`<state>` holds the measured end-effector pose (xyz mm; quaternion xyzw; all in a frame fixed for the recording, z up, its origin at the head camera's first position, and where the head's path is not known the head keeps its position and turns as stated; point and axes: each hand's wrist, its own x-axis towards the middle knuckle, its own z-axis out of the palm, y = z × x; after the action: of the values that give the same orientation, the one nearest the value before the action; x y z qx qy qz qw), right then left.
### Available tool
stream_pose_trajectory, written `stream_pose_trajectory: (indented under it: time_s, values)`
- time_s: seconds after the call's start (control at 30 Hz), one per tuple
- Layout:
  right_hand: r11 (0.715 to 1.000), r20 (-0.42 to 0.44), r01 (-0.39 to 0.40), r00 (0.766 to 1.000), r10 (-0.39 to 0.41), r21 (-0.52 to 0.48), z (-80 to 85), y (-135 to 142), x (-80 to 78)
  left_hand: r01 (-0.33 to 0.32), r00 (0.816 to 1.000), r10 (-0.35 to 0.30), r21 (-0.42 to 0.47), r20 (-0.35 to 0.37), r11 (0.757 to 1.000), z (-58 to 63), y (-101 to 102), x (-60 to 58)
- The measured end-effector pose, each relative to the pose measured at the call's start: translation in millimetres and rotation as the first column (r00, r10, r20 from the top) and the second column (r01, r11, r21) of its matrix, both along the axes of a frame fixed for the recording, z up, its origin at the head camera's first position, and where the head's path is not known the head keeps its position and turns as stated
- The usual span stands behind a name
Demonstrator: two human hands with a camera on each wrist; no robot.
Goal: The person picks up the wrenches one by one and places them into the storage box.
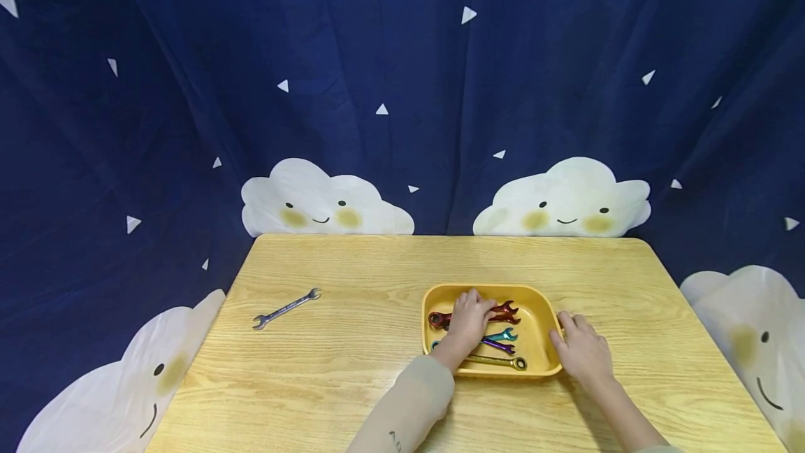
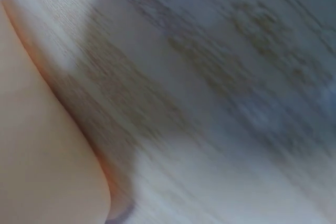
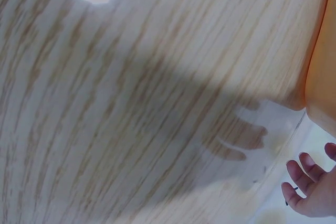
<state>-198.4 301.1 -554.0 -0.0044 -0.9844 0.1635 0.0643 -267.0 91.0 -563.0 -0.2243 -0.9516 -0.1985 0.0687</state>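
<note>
A yellow rectangular tray [image 1: 534, 299] sits on the table in the head view, with several coloured wrenches inside. My left hand [image 1: 468, 319] reaches in from the front, its bent fingers over the red wrenches [image 1: 512, 307]; the fingertips' grip is hidden. Right of that hand lie a teal wrench [image 1: 505, 335] and a purple wrench [image 1: 499, 346]. Nearest me is a gold-green wrench [image 1: 503, 361], its left part under my wrist. My right hand [image 1: 585, 348] rests at the tray's right end, thumb on the rim and fingers loosely extended alongside.
A silver open-ended wrench [image 1: 286, 309] lies apart at the table's left. The wooden table [image 1: 352, 264] ends at a dark blue curtain [image 1: 434, 89] with white clouds. Both wrist views show mostly blurred, shiny tabletop [image 2: 210, 171].
</note>
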Motion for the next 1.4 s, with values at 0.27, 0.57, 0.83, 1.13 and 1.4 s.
stream_pose_trajectory:
  time_s: [0.27,0.57,0.83,1.13,1.4]
  values:
    - [1.000,0.007,-0.001,1.000,0.001,0.000,0.0,0.0,0.4,-0.026,0.999,0.027,-0.058,0.024,0.998,-3.9,1.8,-0.3]
    - [1.000,0.020,0.005,1.000,-0.005,-0.006,0.8,-0.3,1.1,-0.057,0.998,0.058,-0.084,0.011,0.995,-5.7,1.9,-0.1]
    - [1.000,0.005,0.003,1.000,-0.003,-0.004,0.6,-0.2,0.5,-0.067,0.998,0.068,-0.097,0.007,0.993,-5.1,1.8,1.0]
    - [1.000,-0.004,0.000,1.000,0.000,-0.007,0.6,-0.3,0.6,-0.083,0.996,0.086,-0.106,0.025,0.991,-4.0,3.3,1.1]
    - [1.000,-0.006,-0.004,1.000,0.004,-0.004,-0.8,0.2,0.2,-0.091,0.995,0.094,-0.134,0.018,0.987,-5.0,3.8,0.0]
